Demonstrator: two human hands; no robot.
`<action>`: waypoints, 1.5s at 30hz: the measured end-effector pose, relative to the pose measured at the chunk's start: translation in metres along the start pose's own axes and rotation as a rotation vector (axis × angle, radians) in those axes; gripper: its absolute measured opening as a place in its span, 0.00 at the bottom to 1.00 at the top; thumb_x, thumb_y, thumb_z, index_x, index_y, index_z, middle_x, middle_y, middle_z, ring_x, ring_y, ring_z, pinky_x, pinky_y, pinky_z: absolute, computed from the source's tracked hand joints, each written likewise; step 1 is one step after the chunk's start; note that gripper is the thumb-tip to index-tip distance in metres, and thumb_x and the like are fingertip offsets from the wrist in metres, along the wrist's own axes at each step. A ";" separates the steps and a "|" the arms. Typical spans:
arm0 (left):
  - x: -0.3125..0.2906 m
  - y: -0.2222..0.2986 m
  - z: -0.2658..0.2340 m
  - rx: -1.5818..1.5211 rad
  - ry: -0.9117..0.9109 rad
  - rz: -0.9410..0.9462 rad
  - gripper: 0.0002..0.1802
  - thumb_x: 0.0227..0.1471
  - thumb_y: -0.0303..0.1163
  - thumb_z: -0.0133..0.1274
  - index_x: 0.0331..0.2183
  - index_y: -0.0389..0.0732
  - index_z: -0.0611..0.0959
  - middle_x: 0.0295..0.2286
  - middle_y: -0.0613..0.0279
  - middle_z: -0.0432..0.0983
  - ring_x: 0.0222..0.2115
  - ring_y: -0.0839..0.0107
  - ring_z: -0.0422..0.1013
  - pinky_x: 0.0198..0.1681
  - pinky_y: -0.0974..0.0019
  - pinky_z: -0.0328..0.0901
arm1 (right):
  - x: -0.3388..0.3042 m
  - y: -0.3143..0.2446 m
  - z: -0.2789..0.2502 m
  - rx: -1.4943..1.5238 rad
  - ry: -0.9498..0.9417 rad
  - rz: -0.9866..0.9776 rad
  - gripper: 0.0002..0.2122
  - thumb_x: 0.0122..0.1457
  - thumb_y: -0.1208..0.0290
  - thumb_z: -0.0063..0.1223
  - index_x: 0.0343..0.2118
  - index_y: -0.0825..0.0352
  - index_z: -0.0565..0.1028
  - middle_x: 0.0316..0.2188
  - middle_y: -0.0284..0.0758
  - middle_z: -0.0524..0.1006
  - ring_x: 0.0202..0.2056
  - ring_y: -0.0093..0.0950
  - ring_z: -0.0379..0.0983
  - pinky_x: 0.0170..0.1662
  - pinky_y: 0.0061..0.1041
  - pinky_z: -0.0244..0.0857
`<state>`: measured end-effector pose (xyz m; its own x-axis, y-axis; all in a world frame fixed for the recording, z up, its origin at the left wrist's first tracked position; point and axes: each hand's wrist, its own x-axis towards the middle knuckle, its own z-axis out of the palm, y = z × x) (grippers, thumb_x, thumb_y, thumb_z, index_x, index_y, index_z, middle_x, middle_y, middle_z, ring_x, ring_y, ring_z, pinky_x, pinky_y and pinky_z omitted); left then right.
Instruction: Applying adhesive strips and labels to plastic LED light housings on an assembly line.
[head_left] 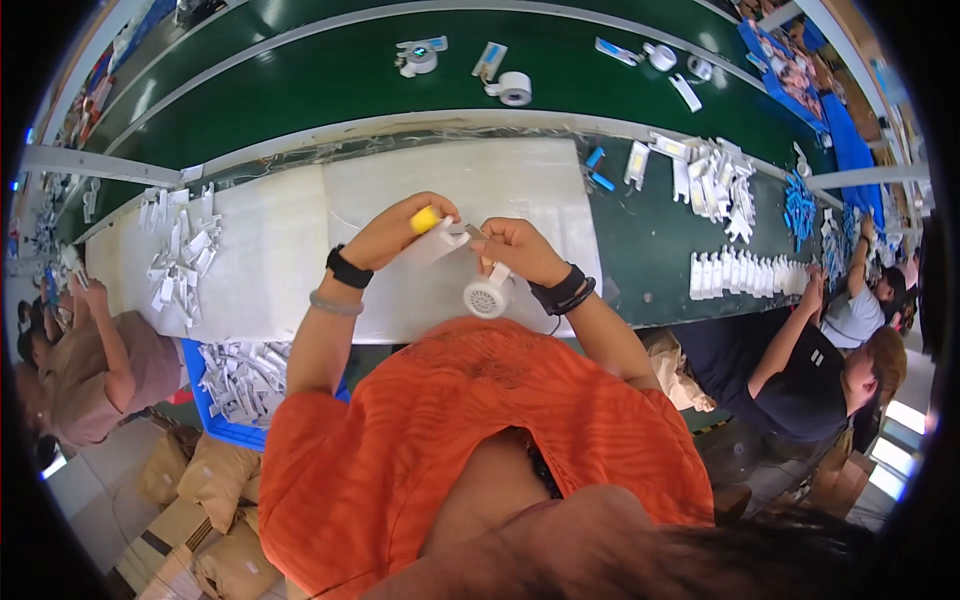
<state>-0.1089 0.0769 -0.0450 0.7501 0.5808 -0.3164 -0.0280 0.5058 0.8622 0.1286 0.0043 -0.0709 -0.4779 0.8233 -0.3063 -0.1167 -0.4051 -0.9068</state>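
Above the white work surface (450, 170), my left hand (400, 228) is closed around a white plastic casing piece (436, 245). A yellow item (425, 219) shows at the fingers of that hand; its kind is unclear. My right hand (524, 250) grips a small white handheld fan (487, 296) whose round grille hangs below the fingers. The right fingertips meet the end of the casing piece, where a small grey part shows. Whether the casing and the fan are joined cannot be made out.
White plastic pieces (182, 250) are heaped at the left, with a blue crate (225, 425) of more below. At the right lie another white heap (718, 185), a row of white pieces (745, 274) and blue cylinders (600, 170). Fans rest on the green belt (300, 75). Co-workers sit both sides.
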 end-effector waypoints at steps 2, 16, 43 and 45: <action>-0.009 -0.015 0.041 0.075 -0.013 0.057 0.20 0.52 0.31 0.56 0.47 0.38 0.75 0.44 0.62 0.72 0.47 0.73 0.67 0.52 0.71 0.62 | -0.025 -0.002 -0.004 0.092 0.000 -0.041 0.08 0.62 0.68 0.52 0.30 0.68 0.73 0.19 0.30 0.76 0.21 0.18 0.73 0.28 0.19 0.64; -0.009 -0.010 0.121 0.328 0.311 0.118 0.15 0.51 0.31 0.57 0.39 0.39 0.71 0.24 0.66 0.69 0.20 0.79 0.69 0.23 0.71 0.66 | -0.086 -0.010 -0.024 0.030 -0.115 -0.031 0.08 0.61 0.73 0.51 0.39 0.71 0.77 0.22 0.34 0.76 0.22 0.26 0.74 0.35 0.29 0.71; -0.095 -0.021 0.021 -0.160 0.262 0.319 0.19 0.56 0.25 0.42 0.51 0.36 0.67 0.31 0.57 0.72 0.21 0.74 0.69 0.18 0.69 0.69 | -0.008 -0.023 0.114 -0.730 0.375 -0.534 0.07 0.53 0.81 0.59 0.36 0.68 0.79 0.30 0.37 0.77 0.31 0.29 0.75 0.32 0.24 0.68; -0.095 -0.022 0.017 -0.227 0.230 0.319 0.19 0.57 0.25 0.42 0.51 0.37 0.67 0.31 0.58 0.71 0.21 0.74 0.69 0.18 0.69 0.68 | -0.006 -0.024 0.120 -0.920 0.460 -0.550 0.08 0.53 0.81 0.59 0.36 0.68 0.79 0.29 0.37 0.77 0.31 0.30 0.75 0.32 0.25 0.68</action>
<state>-0.1682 -0.0003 -0.0270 0.5151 0.8438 -0.1504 -0.3973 0.3906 0.8304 0.0299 -0.0381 -0.0128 -0.1768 0.9410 0.2884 0.5557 0.3373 -0.7599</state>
